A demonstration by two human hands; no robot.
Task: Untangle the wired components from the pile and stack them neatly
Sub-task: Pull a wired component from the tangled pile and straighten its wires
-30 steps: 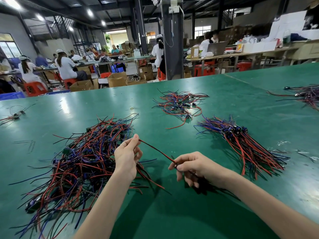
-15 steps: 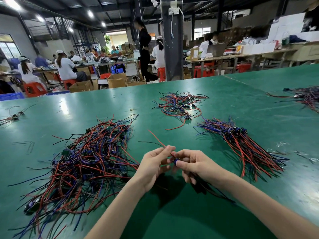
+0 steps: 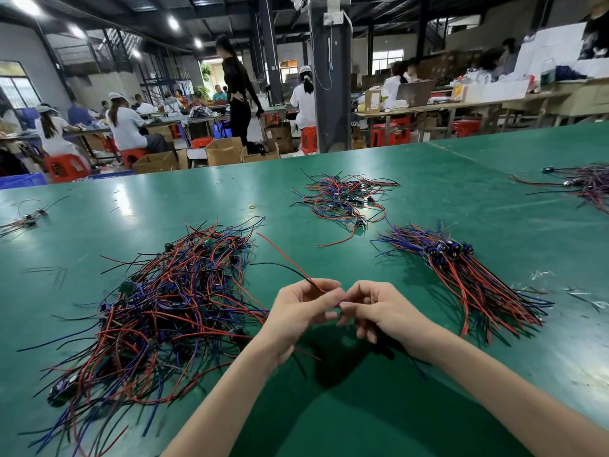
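**Two hands on one wired piece at the green bench**

Green matting covered the long worktop (image 3: 428, 192), and beyond its far edge people sat on red stools at other benches, with cardboard boxes on the floor between.

Toward the near left corner lay the big tangled pile (image 3: 158, 311) of red, blue and black leads with small green boards caught up in it. Near the right edge a tidy stack (image 3: 468, 278) rested with its dark connectors bunched at the far end and the wires fanned toward the near edge. A smaller loose cluster (image 3: 342, 199) sat nearer the far edge, and another bundle (image 3: 586, 186) lay at the far right corner.

Between pile and stack, close to the near edge, the left hand (image 3: 303, 311) and right hand (image 3: 379, 308) met fingertip to fingertip above the mat. The left hand pinched a red wire (image 3: 283, 255) and a black wire (image 3: 280, 267), whose ends ran up and away to the left. The right hand's fingers were curled narrow against the same piece; what exactly they gripped I could not make out.
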